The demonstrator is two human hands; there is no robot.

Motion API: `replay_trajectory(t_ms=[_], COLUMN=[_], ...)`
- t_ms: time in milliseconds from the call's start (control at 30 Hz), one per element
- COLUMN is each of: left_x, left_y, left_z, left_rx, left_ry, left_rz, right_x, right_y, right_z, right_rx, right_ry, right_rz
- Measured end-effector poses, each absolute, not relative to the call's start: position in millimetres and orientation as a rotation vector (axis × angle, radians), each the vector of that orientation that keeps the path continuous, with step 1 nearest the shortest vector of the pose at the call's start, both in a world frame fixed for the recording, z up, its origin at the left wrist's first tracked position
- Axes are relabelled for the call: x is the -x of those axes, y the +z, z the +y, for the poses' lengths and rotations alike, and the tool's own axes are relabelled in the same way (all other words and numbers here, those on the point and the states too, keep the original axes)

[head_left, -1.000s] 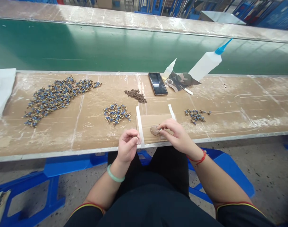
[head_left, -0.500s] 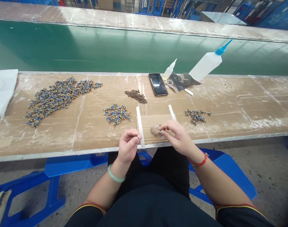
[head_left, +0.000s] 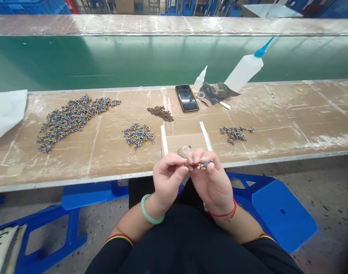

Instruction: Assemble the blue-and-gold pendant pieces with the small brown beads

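My right hand [head_left: 212, 179], palm turned up, holds a small blue-and-gold figure-like piece [head_left: 204, 164] between thumb and fingers. Close beside it, my left hand [head_left: 170, 176] is closed in a pinch; what sits between thumb and forefinger is too small to make out. The fingertips of both hands nearly meet above the table's front edge. Just beyond them, a small round, clear-looking dish [head_left: 184, 151] rests on a cardboard pad [head_left: 179, 140], partly hidden by my fingers. White strips [head_left: 164, 140] run along both sides of the pad.
Similar blue-and-gold pieces lie in a large pile [head_left: 68, 121] at left, a smaller pile [head_left: 138, 135] nearer and another [head_left: 233, 134] at right. Behind are small brown pieces [head_left: 161, 113], a phone [head_left: 187, 98], a small bottle [head_left: 199, 80], camouflage cloth [head_left: 216, 93] and a large white bottle [head_left: 244, 72].
My right hand has drawn back from the dish, turned palm up, and now shows the blue-and-gold piece. My left hand has moved right to meet it. The view has shifted slightly.
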State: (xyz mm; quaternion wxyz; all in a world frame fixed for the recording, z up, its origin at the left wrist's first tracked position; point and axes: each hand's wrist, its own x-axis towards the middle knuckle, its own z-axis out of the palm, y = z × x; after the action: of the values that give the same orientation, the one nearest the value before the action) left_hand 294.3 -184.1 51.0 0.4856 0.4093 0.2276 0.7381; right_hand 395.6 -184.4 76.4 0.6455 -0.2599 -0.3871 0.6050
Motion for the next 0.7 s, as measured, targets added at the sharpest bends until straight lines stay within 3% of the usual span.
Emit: replay_trajectory(t_ms=[700], left_x=[-296], left_y=[56], left_z=[-199], left_rx=[-1.244], left_ry=[1.836], left_rz=[0.571], right_x=[-397], right_y=[77], right_z=[-202], right_rx=[0.525], right_ry=[1.054], right_rz=[-1.051])
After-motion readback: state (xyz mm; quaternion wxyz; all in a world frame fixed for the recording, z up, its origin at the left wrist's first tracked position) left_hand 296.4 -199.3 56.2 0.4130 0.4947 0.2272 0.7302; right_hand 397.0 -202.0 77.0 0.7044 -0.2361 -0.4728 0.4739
